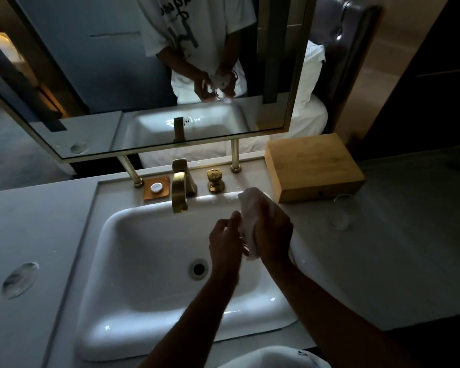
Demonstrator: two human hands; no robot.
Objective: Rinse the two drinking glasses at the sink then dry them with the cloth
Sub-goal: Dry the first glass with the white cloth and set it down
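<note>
the white cloth (246, 224) was bunched into a soft, crumpled wad above the right side of the sink (149, 261), held between both hands. the right hand (272, 235) had its grip wrapped around the cloth from the outside, fingers curled over the folds. the left hand (225, 243) pressed in from the other side with its fingers bent toward the cloth; whether a glass sat inside the wad could not be told from above, and how firmly the left grip closed on it was unclear. a clear drinking glass (344, 211) stood on the pale worktop (409, 235) to the right of the sink, just in front of a rectangular wooden box (314, 166) with a smooth, light grain.

the sink was a glossy white rounded-rectangle basin with a round drain (198, 269) near its middle. behind it rose a brushed gold faucet (179, 191) with a curved flat spout, and a gold knob (215, 180) stood to its right. to the left of the faucet a small oval white soap (156, 187) lay on a square brown dish (156, 187). a gold-framed mirror (144, 75) on slim posts stood behind the worktop, reflecting the hands and cloth. a shallow oval glass dish (20, 280) lay on the worktop far left.
</note>
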